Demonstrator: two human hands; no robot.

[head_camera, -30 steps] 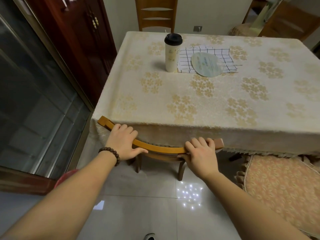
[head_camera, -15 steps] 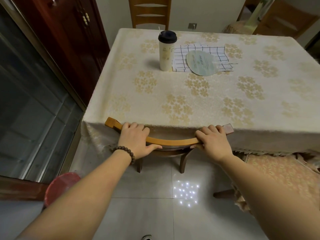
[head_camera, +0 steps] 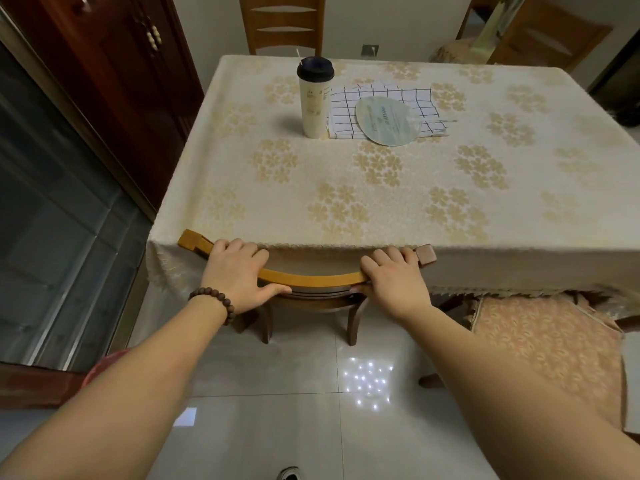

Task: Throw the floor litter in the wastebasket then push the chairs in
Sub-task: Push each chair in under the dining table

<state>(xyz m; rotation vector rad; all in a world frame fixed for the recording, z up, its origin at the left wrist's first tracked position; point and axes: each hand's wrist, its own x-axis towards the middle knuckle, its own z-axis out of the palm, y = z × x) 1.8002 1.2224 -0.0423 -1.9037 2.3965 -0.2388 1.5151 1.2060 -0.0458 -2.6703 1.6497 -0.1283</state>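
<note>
Both hands grasp the curved top rail of the brown wooden chair, which sits tucked against the near edge of the table with the cream floral tablecloth: the left hand, wearing a dark bead bracelet, and the right hand have fingers curled over the rail. A red wastebasket stands on the tiled floor at the left.

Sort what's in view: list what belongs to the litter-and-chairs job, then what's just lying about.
Job:
- chair, top rail gripped by left hand and right hand
- cushioned chair, to the right
- red wastebasket, partly hidden by the left arm

Lying about:
- lidded cup
- checked cloth
- round fan
</note>
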